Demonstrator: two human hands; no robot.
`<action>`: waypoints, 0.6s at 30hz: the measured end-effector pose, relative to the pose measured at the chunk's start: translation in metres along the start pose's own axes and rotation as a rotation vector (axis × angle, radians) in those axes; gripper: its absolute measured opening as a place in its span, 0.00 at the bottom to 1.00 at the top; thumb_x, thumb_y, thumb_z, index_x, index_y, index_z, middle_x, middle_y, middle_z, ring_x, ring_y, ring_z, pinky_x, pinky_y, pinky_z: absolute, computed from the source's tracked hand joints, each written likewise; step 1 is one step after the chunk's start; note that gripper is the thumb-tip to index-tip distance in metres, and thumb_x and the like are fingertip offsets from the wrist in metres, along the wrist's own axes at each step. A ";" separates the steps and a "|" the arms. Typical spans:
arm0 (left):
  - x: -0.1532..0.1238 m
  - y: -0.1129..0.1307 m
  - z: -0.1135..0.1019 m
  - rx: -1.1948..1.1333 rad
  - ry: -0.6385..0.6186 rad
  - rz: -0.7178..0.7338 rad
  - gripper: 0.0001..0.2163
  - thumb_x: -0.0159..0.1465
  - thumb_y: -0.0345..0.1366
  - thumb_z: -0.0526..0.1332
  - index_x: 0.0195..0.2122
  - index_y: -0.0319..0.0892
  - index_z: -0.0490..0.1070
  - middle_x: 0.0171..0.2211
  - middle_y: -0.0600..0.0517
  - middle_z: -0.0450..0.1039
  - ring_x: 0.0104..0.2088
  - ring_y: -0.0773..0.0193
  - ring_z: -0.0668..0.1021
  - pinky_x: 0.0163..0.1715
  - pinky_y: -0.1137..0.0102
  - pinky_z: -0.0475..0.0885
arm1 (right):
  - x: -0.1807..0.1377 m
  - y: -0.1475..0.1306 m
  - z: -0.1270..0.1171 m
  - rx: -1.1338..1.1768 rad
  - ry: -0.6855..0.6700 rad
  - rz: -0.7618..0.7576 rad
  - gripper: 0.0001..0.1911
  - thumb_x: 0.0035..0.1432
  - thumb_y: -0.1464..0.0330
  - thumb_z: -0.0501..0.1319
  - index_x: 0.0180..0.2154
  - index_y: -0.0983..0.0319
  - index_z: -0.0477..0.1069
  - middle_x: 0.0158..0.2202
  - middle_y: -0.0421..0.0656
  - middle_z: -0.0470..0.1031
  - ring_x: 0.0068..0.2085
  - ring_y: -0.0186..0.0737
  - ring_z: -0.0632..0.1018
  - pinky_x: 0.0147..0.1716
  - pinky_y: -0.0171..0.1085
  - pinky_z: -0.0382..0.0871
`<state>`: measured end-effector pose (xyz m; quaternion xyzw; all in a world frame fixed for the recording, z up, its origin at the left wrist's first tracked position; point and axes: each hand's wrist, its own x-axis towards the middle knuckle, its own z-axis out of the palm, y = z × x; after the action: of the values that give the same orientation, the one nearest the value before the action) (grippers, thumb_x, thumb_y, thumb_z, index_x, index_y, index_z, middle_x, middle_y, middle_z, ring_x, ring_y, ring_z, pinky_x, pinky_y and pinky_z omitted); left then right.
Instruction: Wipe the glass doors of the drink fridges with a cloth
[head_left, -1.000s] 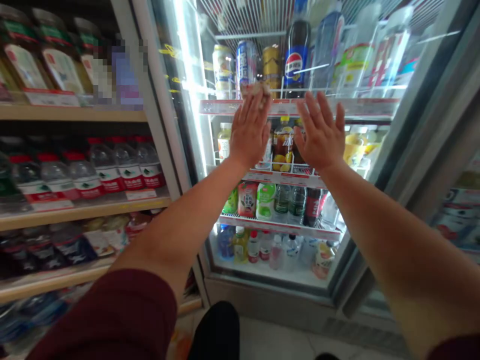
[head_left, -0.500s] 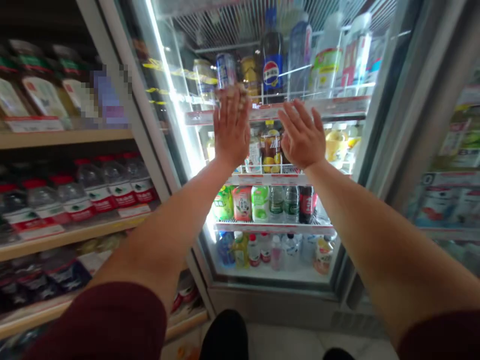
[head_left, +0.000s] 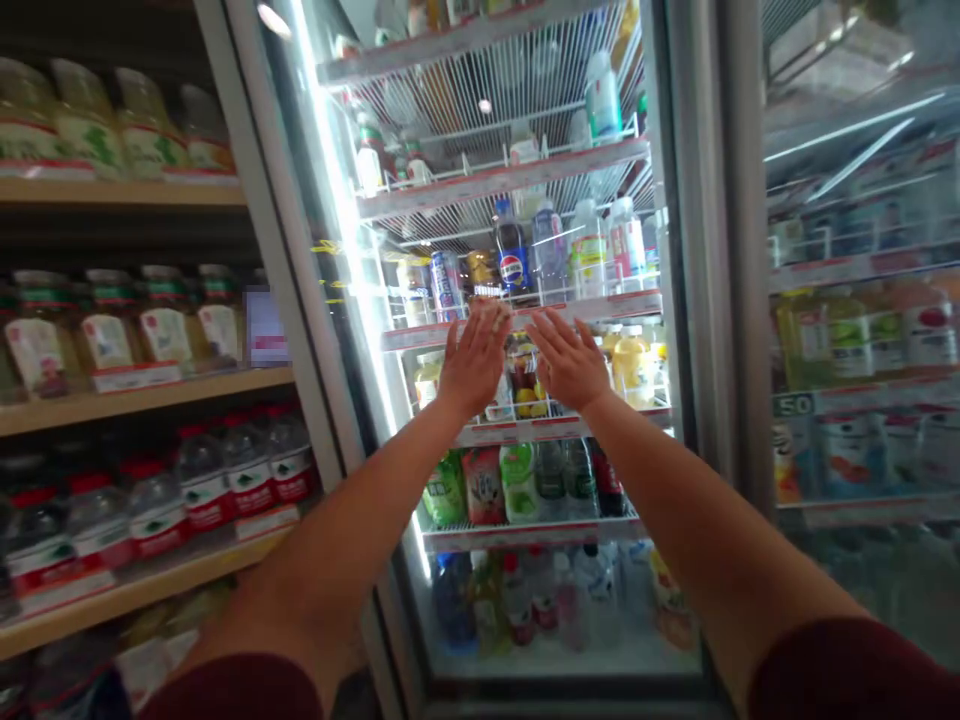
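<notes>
Both arms reach forward toward a lit drinks fridge with a glass door [head_left: 555,650]. My left hand [head_left: 475,362] is open, fingers stretched upward, palm toward the glass, with nothing in it. Beside it, my right hand [head_left: 568,362] is likewise open and empty, its fingers leaning left. Whether either palm touches the glass I cannot tell. Behind the fingertips runs a shelf edge [head_left: 630,306]. Just above stand a Pepsi bottle [head_left: 511,255] and a blue can [head_left: 445,285]. A dark bottle with lemons on its label [head_left: 529,385] shows between the hands.
Open wooden shelves [head_left: 150,392] at left hold red-capped water bottles [head_left: 154,505] and juice bottles [head_left: 109,335]. A metal door frame [head_left: 716,330] separates this fridge from another glass-fronted fridge [head_left: 862,390] at right. Lower fridge shelves carry green bottles [head_left: 519,480] and other drinks.
The view has tilted upward, bringing higher fridge shelves into sight, and the feet have left the picture. My hands have come closer together and remain open and empty.
</notes>
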<state>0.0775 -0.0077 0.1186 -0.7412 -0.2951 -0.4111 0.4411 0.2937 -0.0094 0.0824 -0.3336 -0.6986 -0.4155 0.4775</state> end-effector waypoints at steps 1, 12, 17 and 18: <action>-0.004 0.000 0.000 0.000 -0.042 0.054 0.25 0.74 0.35 0.46 0.72 0.49 0.55 0.74 0.49 0.52 0.75 0.55 0.53 0.74 0.45 0.45 | 0.000 0.000 0.000 -0.002 0.004 -0.001 0.31 0.67 0.69 0.52 0.70 0.57 0.59 0.72 0.43 0.60 0.74 0.45 0.58 0.74 0.55 0.48; -0.002 -0.033 -0.004 -0.015 0.058 -0.123 0.27 0.75 0.46 0.42 0.72 0.45 0.57 0.75 0.52 0.49 0.76 0.50 0.46 0.73 0.44 0.37 | 0.000 -0.003 -0.002 -0.009 -0.009 0.003 0.32 0.67 0.69 0.52 0.71 0.57 0.56 0.73 0.44 0.58 0.74 0.46 0.57 0.73 0.57 0.49; -0.023 -0.012 -0.011 -0.043 -0.120 0.141 0.25 0.74 0.38 0.44 0.72 0.53 0.55 0.73 0.52 0.56 0.75 0.57 0.51 0.74 0.47 0.41 | 0.000 -0.003 -0.003 -0.015 -0.068 0.009 0.32 0.68 0.68 0.51 0.72 0.59 0.55 0.74 0.45 0.56 0.75 0.48 0.55 0.74 0.58 0.46; -0.018 -0.022 -0.015 -0.048 -0.095 0.081 0.26 0.74 0.39 0.44 0.73 0.52 0.54 0.73 0.52 0.54 0.75 0.55 0.50 0.74 0.45 0.38 | 0.000 -0.003 -0.004 -0.018 -0.078 0.011 0.33 0.68 0.69 0.51 0.72 0.58 0.54 0.74 0.45 0.56 0.75 0.48 0.54 0.74 0.59 0.46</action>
<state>0.0460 -0.0132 0.1164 -0.7816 -0.2758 -0.3640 0.4249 0.2924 -0.0140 0.0820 -0.3578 -0.7111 -0.4058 0.4491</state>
